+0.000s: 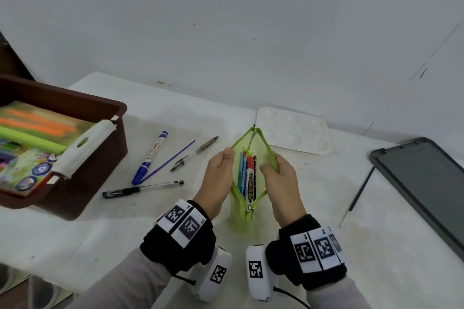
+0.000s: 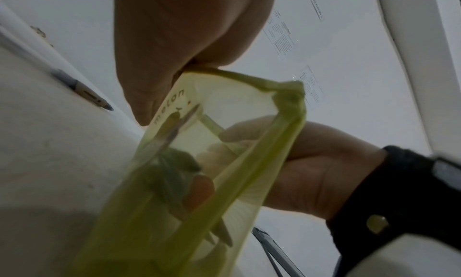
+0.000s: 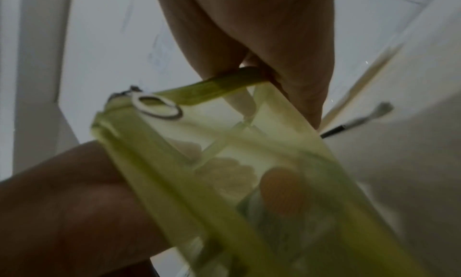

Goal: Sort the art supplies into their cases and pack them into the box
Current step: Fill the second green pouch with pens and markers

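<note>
**Two hands hold the pouch mouth wide**

Both hands work one thing. Our left hand [image 1: 221, 173] pinches the left lip of the green mesh pouch [image 1: 241, 218] between thumb and curled fingers; our right hand [image 1: 281, 178] pinches the right lip the same way, so the unzipped mouth gapes as a diamond. Inside lie a red-capped marker [image 1: 250, 178] and thin blue pens [image 1: 242, 173]. To do this well, we judge, we should keep one lip pinched and free the other hand to fetch. At nine to ten o'clock of the pouch wait the blue marker [image 1: 150, 158], purple stick [image 1: 170, 160], grey pen [image 1: 195, 153] and black pen [image 1: 143, 189]; farther at nine, the brown box [image 1: 105, 108]. At one o'clock sits the white palette [image 1: 293, 130], at three the thin stylus [image 1: 356, 195].
</note>
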